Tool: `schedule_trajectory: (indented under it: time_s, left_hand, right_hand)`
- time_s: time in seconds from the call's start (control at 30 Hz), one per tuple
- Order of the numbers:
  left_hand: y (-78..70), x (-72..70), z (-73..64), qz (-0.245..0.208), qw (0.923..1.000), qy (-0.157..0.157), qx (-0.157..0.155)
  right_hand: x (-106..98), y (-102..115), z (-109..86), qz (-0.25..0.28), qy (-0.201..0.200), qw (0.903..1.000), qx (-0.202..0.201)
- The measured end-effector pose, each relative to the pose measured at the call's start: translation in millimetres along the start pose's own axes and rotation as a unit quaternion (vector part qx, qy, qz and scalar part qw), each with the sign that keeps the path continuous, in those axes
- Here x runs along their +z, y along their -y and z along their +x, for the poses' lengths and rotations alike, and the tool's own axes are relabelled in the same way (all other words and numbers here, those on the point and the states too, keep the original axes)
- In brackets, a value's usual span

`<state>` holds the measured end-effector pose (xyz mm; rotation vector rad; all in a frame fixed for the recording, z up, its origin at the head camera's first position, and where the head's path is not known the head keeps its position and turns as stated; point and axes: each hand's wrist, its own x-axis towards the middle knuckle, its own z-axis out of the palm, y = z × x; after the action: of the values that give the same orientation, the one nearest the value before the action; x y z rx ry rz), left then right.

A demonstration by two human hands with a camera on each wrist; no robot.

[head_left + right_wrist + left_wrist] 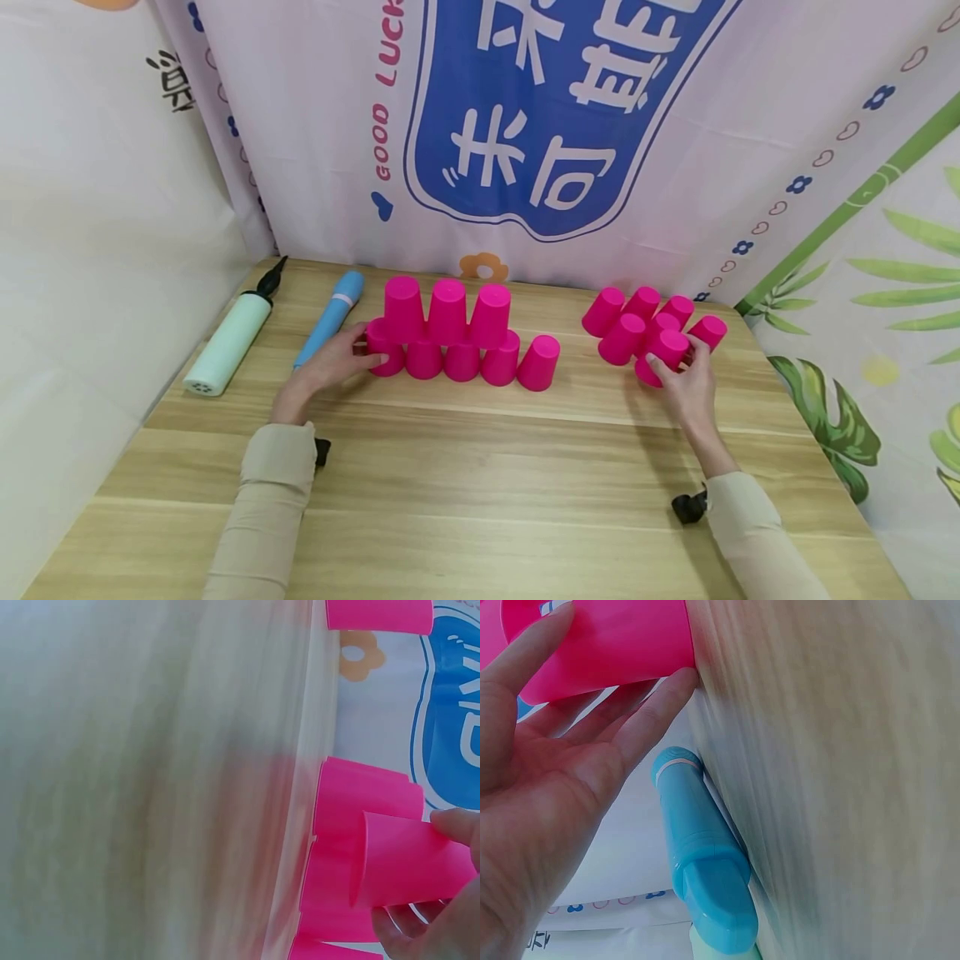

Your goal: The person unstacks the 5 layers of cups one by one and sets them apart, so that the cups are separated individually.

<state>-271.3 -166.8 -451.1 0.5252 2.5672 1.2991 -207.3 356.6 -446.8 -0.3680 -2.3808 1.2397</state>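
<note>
At the left end of a row of several upturned pink cups, my left hand point(341, 358) holds the end cup point(384, 358) between thumb and fingers. The same cup point(622, 645) fills the top of the left wrist view, thumb on one side and fingers on the other. Three more upturned cups point(447, 312) stand on top of that row. Over at the right, my right hand point(690, 383) grips a pink cup point(663, 357) at the front of a loose group. In the right wrist view this held cup point(412, 859) is raised off the table, overlapping the cups point(367, 799) behind it.
A blue tube-shaped tool point(330, 317) lies just left of my left hand. Beyond it is a mint-green hand pump point(232, 337) with a black nozzle. Several pink cups point(603, 311) stand at the back right of the wooden table point(480, 483), near a printed curtain point(315, 167).
</note>
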Motion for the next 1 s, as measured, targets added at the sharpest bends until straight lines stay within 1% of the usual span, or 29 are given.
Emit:
schedule_trajectory:
  time_s: [0.5,0.7,1.0]
  left_hand:
    - [-0.6,-0.6,0.5,0.004,1.0,-0.001,0.002]
    - [0.3,0.3,-0.6,0.003,1.0,-0.001,0.002]
    - [1.1,0.1,0.5,-0.001,1.0,0.001,-0.004]
  right_hand:
    - [-2,-12,10.1,-0.027,0.019,0.9989,0.033]
    - [0,-11,12.6,-0.042,0.026,0.9982,0.035]
    - [2,-12,13.9,-0.036,0.04,0.9976,0.043]
